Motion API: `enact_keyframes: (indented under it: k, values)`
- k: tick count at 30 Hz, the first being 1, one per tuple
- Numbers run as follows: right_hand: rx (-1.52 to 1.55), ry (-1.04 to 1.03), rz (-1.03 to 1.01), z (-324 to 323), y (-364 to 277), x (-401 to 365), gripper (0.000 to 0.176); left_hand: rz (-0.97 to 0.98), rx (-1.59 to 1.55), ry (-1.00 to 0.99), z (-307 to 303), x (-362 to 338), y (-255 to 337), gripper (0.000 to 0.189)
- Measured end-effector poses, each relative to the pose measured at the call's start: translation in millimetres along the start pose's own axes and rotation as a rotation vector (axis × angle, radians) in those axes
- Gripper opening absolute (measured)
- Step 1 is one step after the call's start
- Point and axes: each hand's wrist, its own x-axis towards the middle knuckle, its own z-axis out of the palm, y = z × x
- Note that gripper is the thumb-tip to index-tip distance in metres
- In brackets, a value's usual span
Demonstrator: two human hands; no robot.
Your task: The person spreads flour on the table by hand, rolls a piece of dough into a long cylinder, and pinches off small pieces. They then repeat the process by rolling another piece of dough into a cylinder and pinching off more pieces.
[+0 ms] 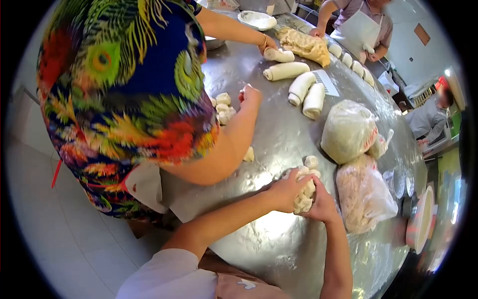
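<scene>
Broadly, table (284,254): a shiny metal top filling most of the view; bright glare lies near its middle.
Co-worker in the patterned top (114,99): leans in at the left; one hand (251,97) is bent in beside a small heap of dough lumps (225,110); the other arm reaches across to a dough roll (282,56).
Co-worker in the white apron (356,31): at the far edge, partly cut off by the view; one hand is beside the slab.
Bags: two clear plastic bags, touching, to the right of the wearer's hands; the farther bag (346,132) is rounded and pale; the nearer bag (361,197) shows pinkish-tan contents.
Slab of dough (302,46): tan and uneven; it lies beyond the white rolls.
White rolls (286,71): laid out past the hands; two are side by side, next to a white sheet (326,83).
Wearer's hands: left hand (288,193) and right hand (322,203) cup the clump from either side, fingers curled around it; both are grasping.
Dough pieces (303,198): a pale, lumpy clump between the palms, low over the table; a few rounded bits show beyond the fingertips.
Small lump (249,154): by the patterned co-worker's forearm.
</scene>
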Motion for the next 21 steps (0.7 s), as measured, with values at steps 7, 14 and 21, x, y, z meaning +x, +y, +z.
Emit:
enact_keyframes:
  k: [7,14,21]
  values:
    - [0.456,-0.164,-0.318,77.6,-103.3,131.3,0.106,-0.063,0.028,0.626,-77.6,-77.3,-109.5,0.067]
    - [0.186,0.424,-0.432,65.4,-135.8,166.8,0.050,-0.511,0.200,0.928,-138.5,-148.7,-127.7,0.082]
    - [-0.135,0.718,0.112,43.5,-1.9,123.4,0.048,-0.679,0.183,0.959,-100.8,-150.3,-108.3,0.128]
